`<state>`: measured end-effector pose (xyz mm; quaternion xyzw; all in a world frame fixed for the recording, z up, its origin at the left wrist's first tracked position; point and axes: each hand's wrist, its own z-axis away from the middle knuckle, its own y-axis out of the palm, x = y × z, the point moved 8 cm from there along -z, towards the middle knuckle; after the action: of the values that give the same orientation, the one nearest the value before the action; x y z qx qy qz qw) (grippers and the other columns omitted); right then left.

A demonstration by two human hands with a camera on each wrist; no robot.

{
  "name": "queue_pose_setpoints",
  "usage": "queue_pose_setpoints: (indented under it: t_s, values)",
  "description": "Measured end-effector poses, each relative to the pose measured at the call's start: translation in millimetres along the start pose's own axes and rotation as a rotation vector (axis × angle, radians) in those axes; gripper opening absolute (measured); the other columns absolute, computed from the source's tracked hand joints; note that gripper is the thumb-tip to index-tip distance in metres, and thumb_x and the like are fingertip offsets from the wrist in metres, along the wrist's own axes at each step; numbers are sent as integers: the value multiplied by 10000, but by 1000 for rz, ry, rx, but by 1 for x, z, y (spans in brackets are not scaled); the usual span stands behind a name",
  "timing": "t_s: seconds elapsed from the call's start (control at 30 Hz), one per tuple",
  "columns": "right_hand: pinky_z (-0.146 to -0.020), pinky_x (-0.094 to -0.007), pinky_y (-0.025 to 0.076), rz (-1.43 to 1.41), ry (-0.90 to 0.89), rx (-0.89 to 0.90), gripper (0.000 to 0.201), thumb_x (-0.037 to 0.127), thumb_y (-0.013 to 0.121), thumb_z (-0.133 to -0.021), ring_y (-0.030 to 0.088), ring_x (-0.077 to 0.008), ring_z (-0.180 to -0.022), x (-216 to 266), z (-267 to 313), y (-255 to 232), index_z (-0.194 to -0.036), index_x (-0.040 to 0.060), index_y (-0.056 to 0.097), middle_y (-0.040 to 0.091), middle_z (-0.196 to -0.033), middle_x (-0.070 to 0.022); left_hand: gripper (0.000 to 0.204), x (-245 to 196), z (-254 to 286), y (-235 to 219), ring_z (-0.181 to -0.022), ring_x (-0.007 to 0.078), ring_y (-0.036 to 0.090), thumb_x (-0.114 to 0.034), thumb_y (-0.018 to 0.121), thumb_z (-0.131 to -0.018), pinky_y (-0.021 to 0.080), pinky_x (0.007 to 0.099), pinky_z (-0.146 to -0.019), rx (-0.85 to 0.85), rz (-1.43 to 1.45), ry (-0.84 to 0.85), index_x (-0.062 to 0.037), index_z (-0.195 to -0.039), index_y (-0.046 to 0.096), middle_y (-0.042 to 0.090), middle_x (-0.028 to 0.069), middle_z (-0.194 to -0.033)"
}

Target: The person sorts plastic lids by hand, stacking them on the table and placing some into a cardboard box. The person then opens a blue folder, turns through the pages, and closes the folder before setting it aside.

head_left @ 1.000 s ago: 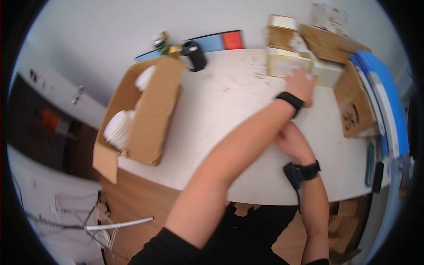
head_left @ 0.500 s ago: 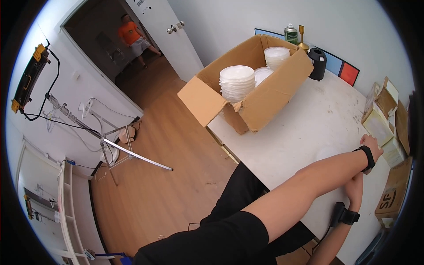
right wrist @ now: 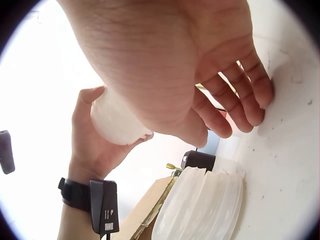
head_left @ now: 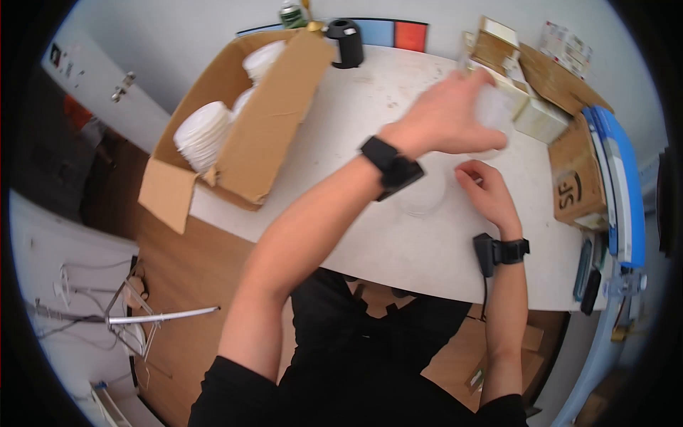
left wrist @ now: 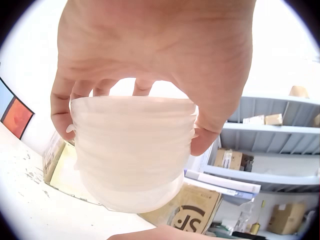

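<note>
A stack of translucent white plastic cups (left wrist: 132, 150), not seen half a second ago, is now lifted above the white table (head_left: 334, 185), gripped by the curled left hand (head_left: 445, 117). It looks ribbed and nested. The right hand (head_left: 484, 188) rests fingertips on the table below it.

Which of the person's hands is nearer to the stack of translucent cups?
Left. The left hand grips the stack of translucent cups above the table; the right hand rests on the table, just below them.
</note>
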<state>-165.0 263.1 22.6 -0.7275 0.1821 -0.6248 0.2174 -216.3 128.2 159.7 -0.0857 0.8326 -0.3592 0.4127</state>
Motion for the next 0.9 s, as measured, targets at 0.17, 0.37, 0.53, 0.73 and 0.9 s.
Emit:
queue_pose_setpoints:
  t_s: [0.17, 0.37, 0.53, 0.73, 0.9]
  values:
    - [-769, -328, 534, 14, 97, 48, 270, 222, 668, -1007, 651, -157, -826, 2, 0, -1, -1111, -23, 714, 736, -923, -85, 781, 6, 61, -33, -1038, 257, 642, -263, 804, -738, 541, 377, -893, 6, 209, -76, -106, -1435, 489, 605, 163, -1192]
    - [-853, -299, 519, -234, -10, -31, 269, 233, 634, -1046, 652, -138, -902, 30, 6, -9, -1176, 8, 701, 730, -1036, -61, 775, 22, 90, -27, -1281, 306, 548, -211, 839, -743, 549, 462, -957, -59, 467, -74, -106, -1432, 498, 488, 133, -1364]
    - [-891, -299, 527, -453, -92, 139, 294, 194, 601, -1065, 640, -128, -964, 48, 15, 3, -1265, -19, 638, 691, -1126, -61, 772, 18, 89, -18, -1282, 287, 547, -199, 879, -724, 551, 450, -961, -113, 438, 86, -107, -1394, 505, 484, 126, -1353]
    - [-826, -301, 547, -570, -15, 142, 237, 184, 635, -1056, 637, -110, -957, 81, 25, 9, -1191, -4, 583, 669, -1075, -60, 833, 21, 103, -18, -1320, 330, 528, -199, 902, -723, 530, 469, -1022, -168, 656, 240, -101, -1388, 411, 457, 225, -1451]
    - [-826, -315, 571, -870, 166, 143, 262, 147, 652, -1038, 644, -142, -989, 109, 39, 29, -1141, 23, 446, 640, -1138, -139, 904, 39, 125, -9, -1399, 389, 470, -242, 904, -759, 477, 526, -1089, -220, 1159, 118, -129, -1432, 310, 423, 286, -1501]
